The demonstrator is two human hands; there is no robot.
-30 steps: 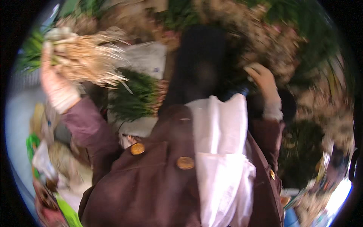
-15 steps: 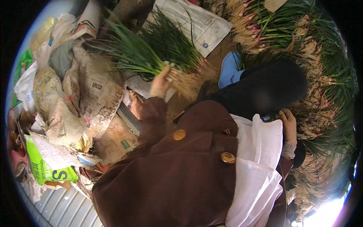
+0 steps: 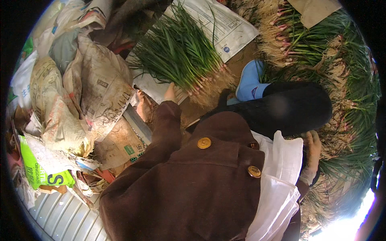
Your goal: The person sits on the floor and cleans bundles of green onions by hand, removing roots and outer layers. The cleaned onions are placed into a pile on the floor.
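Note:
A wide bunch of scallions (image 3: 183,56), with green leaves, pinkish-white bulbs and pale stringy roots, lies on a white printed sack (image 3: 237,35). At the lower left of the bunch is my left hand (image 3: 172,93), fingers stretched toward the stems and partly hidden at the leaves; it looks open. My right hand (image 3: 313,152) is low beside my dark-trousered leg (image 3: 289,106) and the white cloth (image 3: 287,160) over my lap. Its fingers are loosely extended, with nothing visible in them.
Many more scallions (image 3: 337,96) are heaped along the right side, roots inward. A brown flap (image 3: 315,10) lies on them at the top. My blue shoe (image 3: 249,80) is between heap and bunch. Crumpled sacks (image 3: 102,80) and a bright green bag (image 3: 38,168) pile up at left.
The scallions my left hand held up now lie with the others on the sack, and that hand has dropped to the bunch's lower left. My right hand has shifted slightly down.

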